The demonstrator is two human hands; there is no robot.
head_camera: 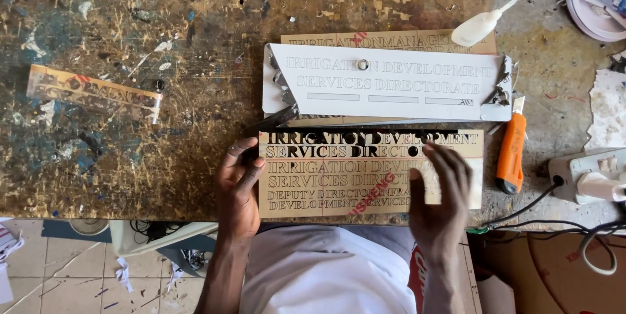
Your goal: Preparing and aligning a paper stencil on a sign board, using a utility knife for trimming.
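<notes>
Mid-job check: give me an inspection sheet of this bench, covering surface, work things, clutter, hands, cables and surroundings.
Surface: wooden bench, heavily paint-stained and scratched.
Job's things: tan lettered sheet at the near edge, some letters cut out; white lettered plate behind it.
Clutter: orange knife, glue bottle, lettered strip, paper scraps.
Hands: left hand grips the sheet's left edge; right hand lies flat on its right part.
Cables: black cables run from the power strip.
Surroundings: tiled floor with scraps.
</notes>
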